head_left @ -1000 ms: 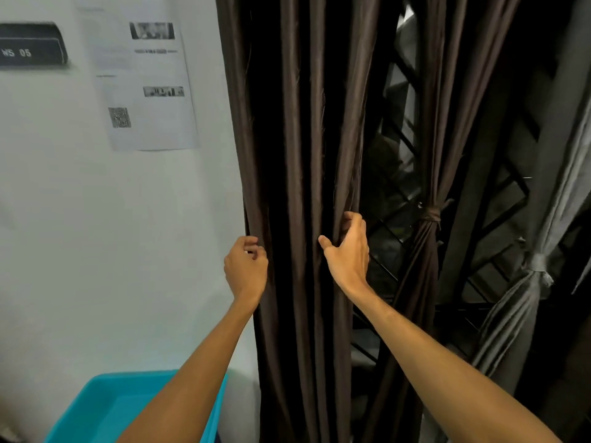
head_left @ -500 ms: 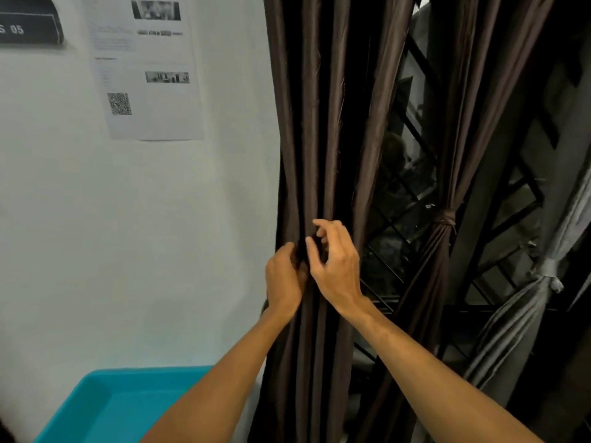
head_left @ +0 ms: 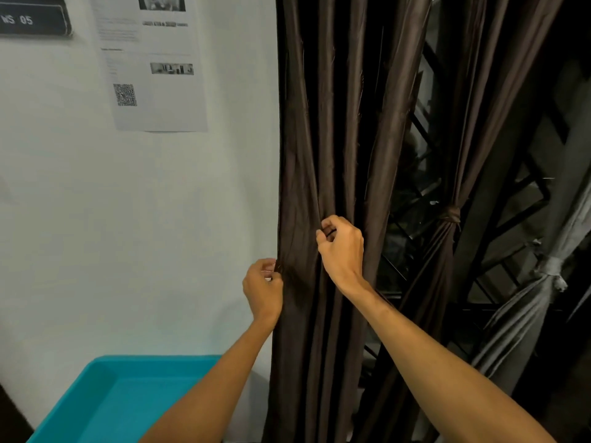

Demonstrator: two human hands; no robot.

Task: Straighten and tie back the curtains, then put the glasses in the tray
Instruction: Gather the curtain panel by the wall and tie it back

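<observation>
The loose brown curtain point(head_left: 323, 139) hangs in long folds right beside the white wall. The left hand point(head_left: 262, 284) has its fingers curled, pinching the curtain's left edge. The right hand point(head_left: 340, 247), a little higher, grips a fold near the middle with bent fingers. On the wall, a dark sign point(head_left: 32, 19) reads "WS 05". Next to it is a printed sheet point(head_left: 153, 65) with a QR code point(head_left: 125, 94); its small text is too blurred to read. A turquoise tray point(head_left: 105, 394) sits low on the left. To the right, a second brown curtain point(head_left: 449, 215) and a grey curtain point(head_left: 550, 270) are already knotted.
</observation>
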